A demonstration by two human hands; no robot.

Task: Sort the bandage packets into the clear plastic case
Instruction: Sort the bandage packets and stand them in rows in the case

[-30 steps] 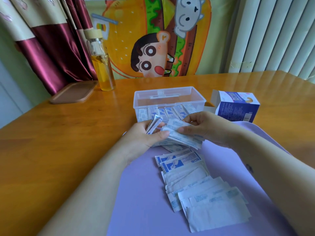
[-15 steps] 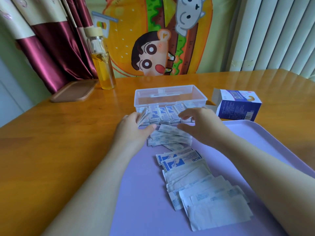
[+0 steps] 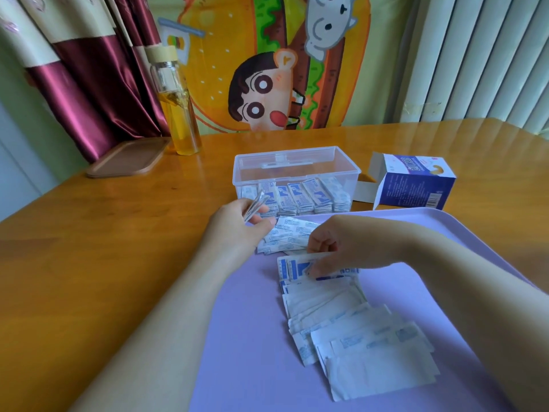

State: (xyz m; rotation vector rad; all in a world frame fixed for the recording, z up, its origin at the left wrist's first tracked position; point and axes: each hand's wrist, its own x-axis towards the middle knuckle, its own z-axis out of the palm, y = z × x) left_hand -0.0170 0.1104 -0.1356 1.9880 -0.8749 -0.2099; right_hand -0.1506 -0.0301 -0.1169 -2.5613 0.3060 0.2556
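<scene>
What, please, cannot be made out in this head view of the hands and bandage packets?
- Print on the blue and white cardboard box: too small.
- Count of packets in the clear plastic case: overlapped, blurred by its wall.
- Packets under the right hand: covered by it.
- Purple tray: cut off by the bottom edge.

The left hand is gripping a few bandage packets beside the clear plastic case. The right hand is pinching a blue-printed packet on the purple tray.
</scene>
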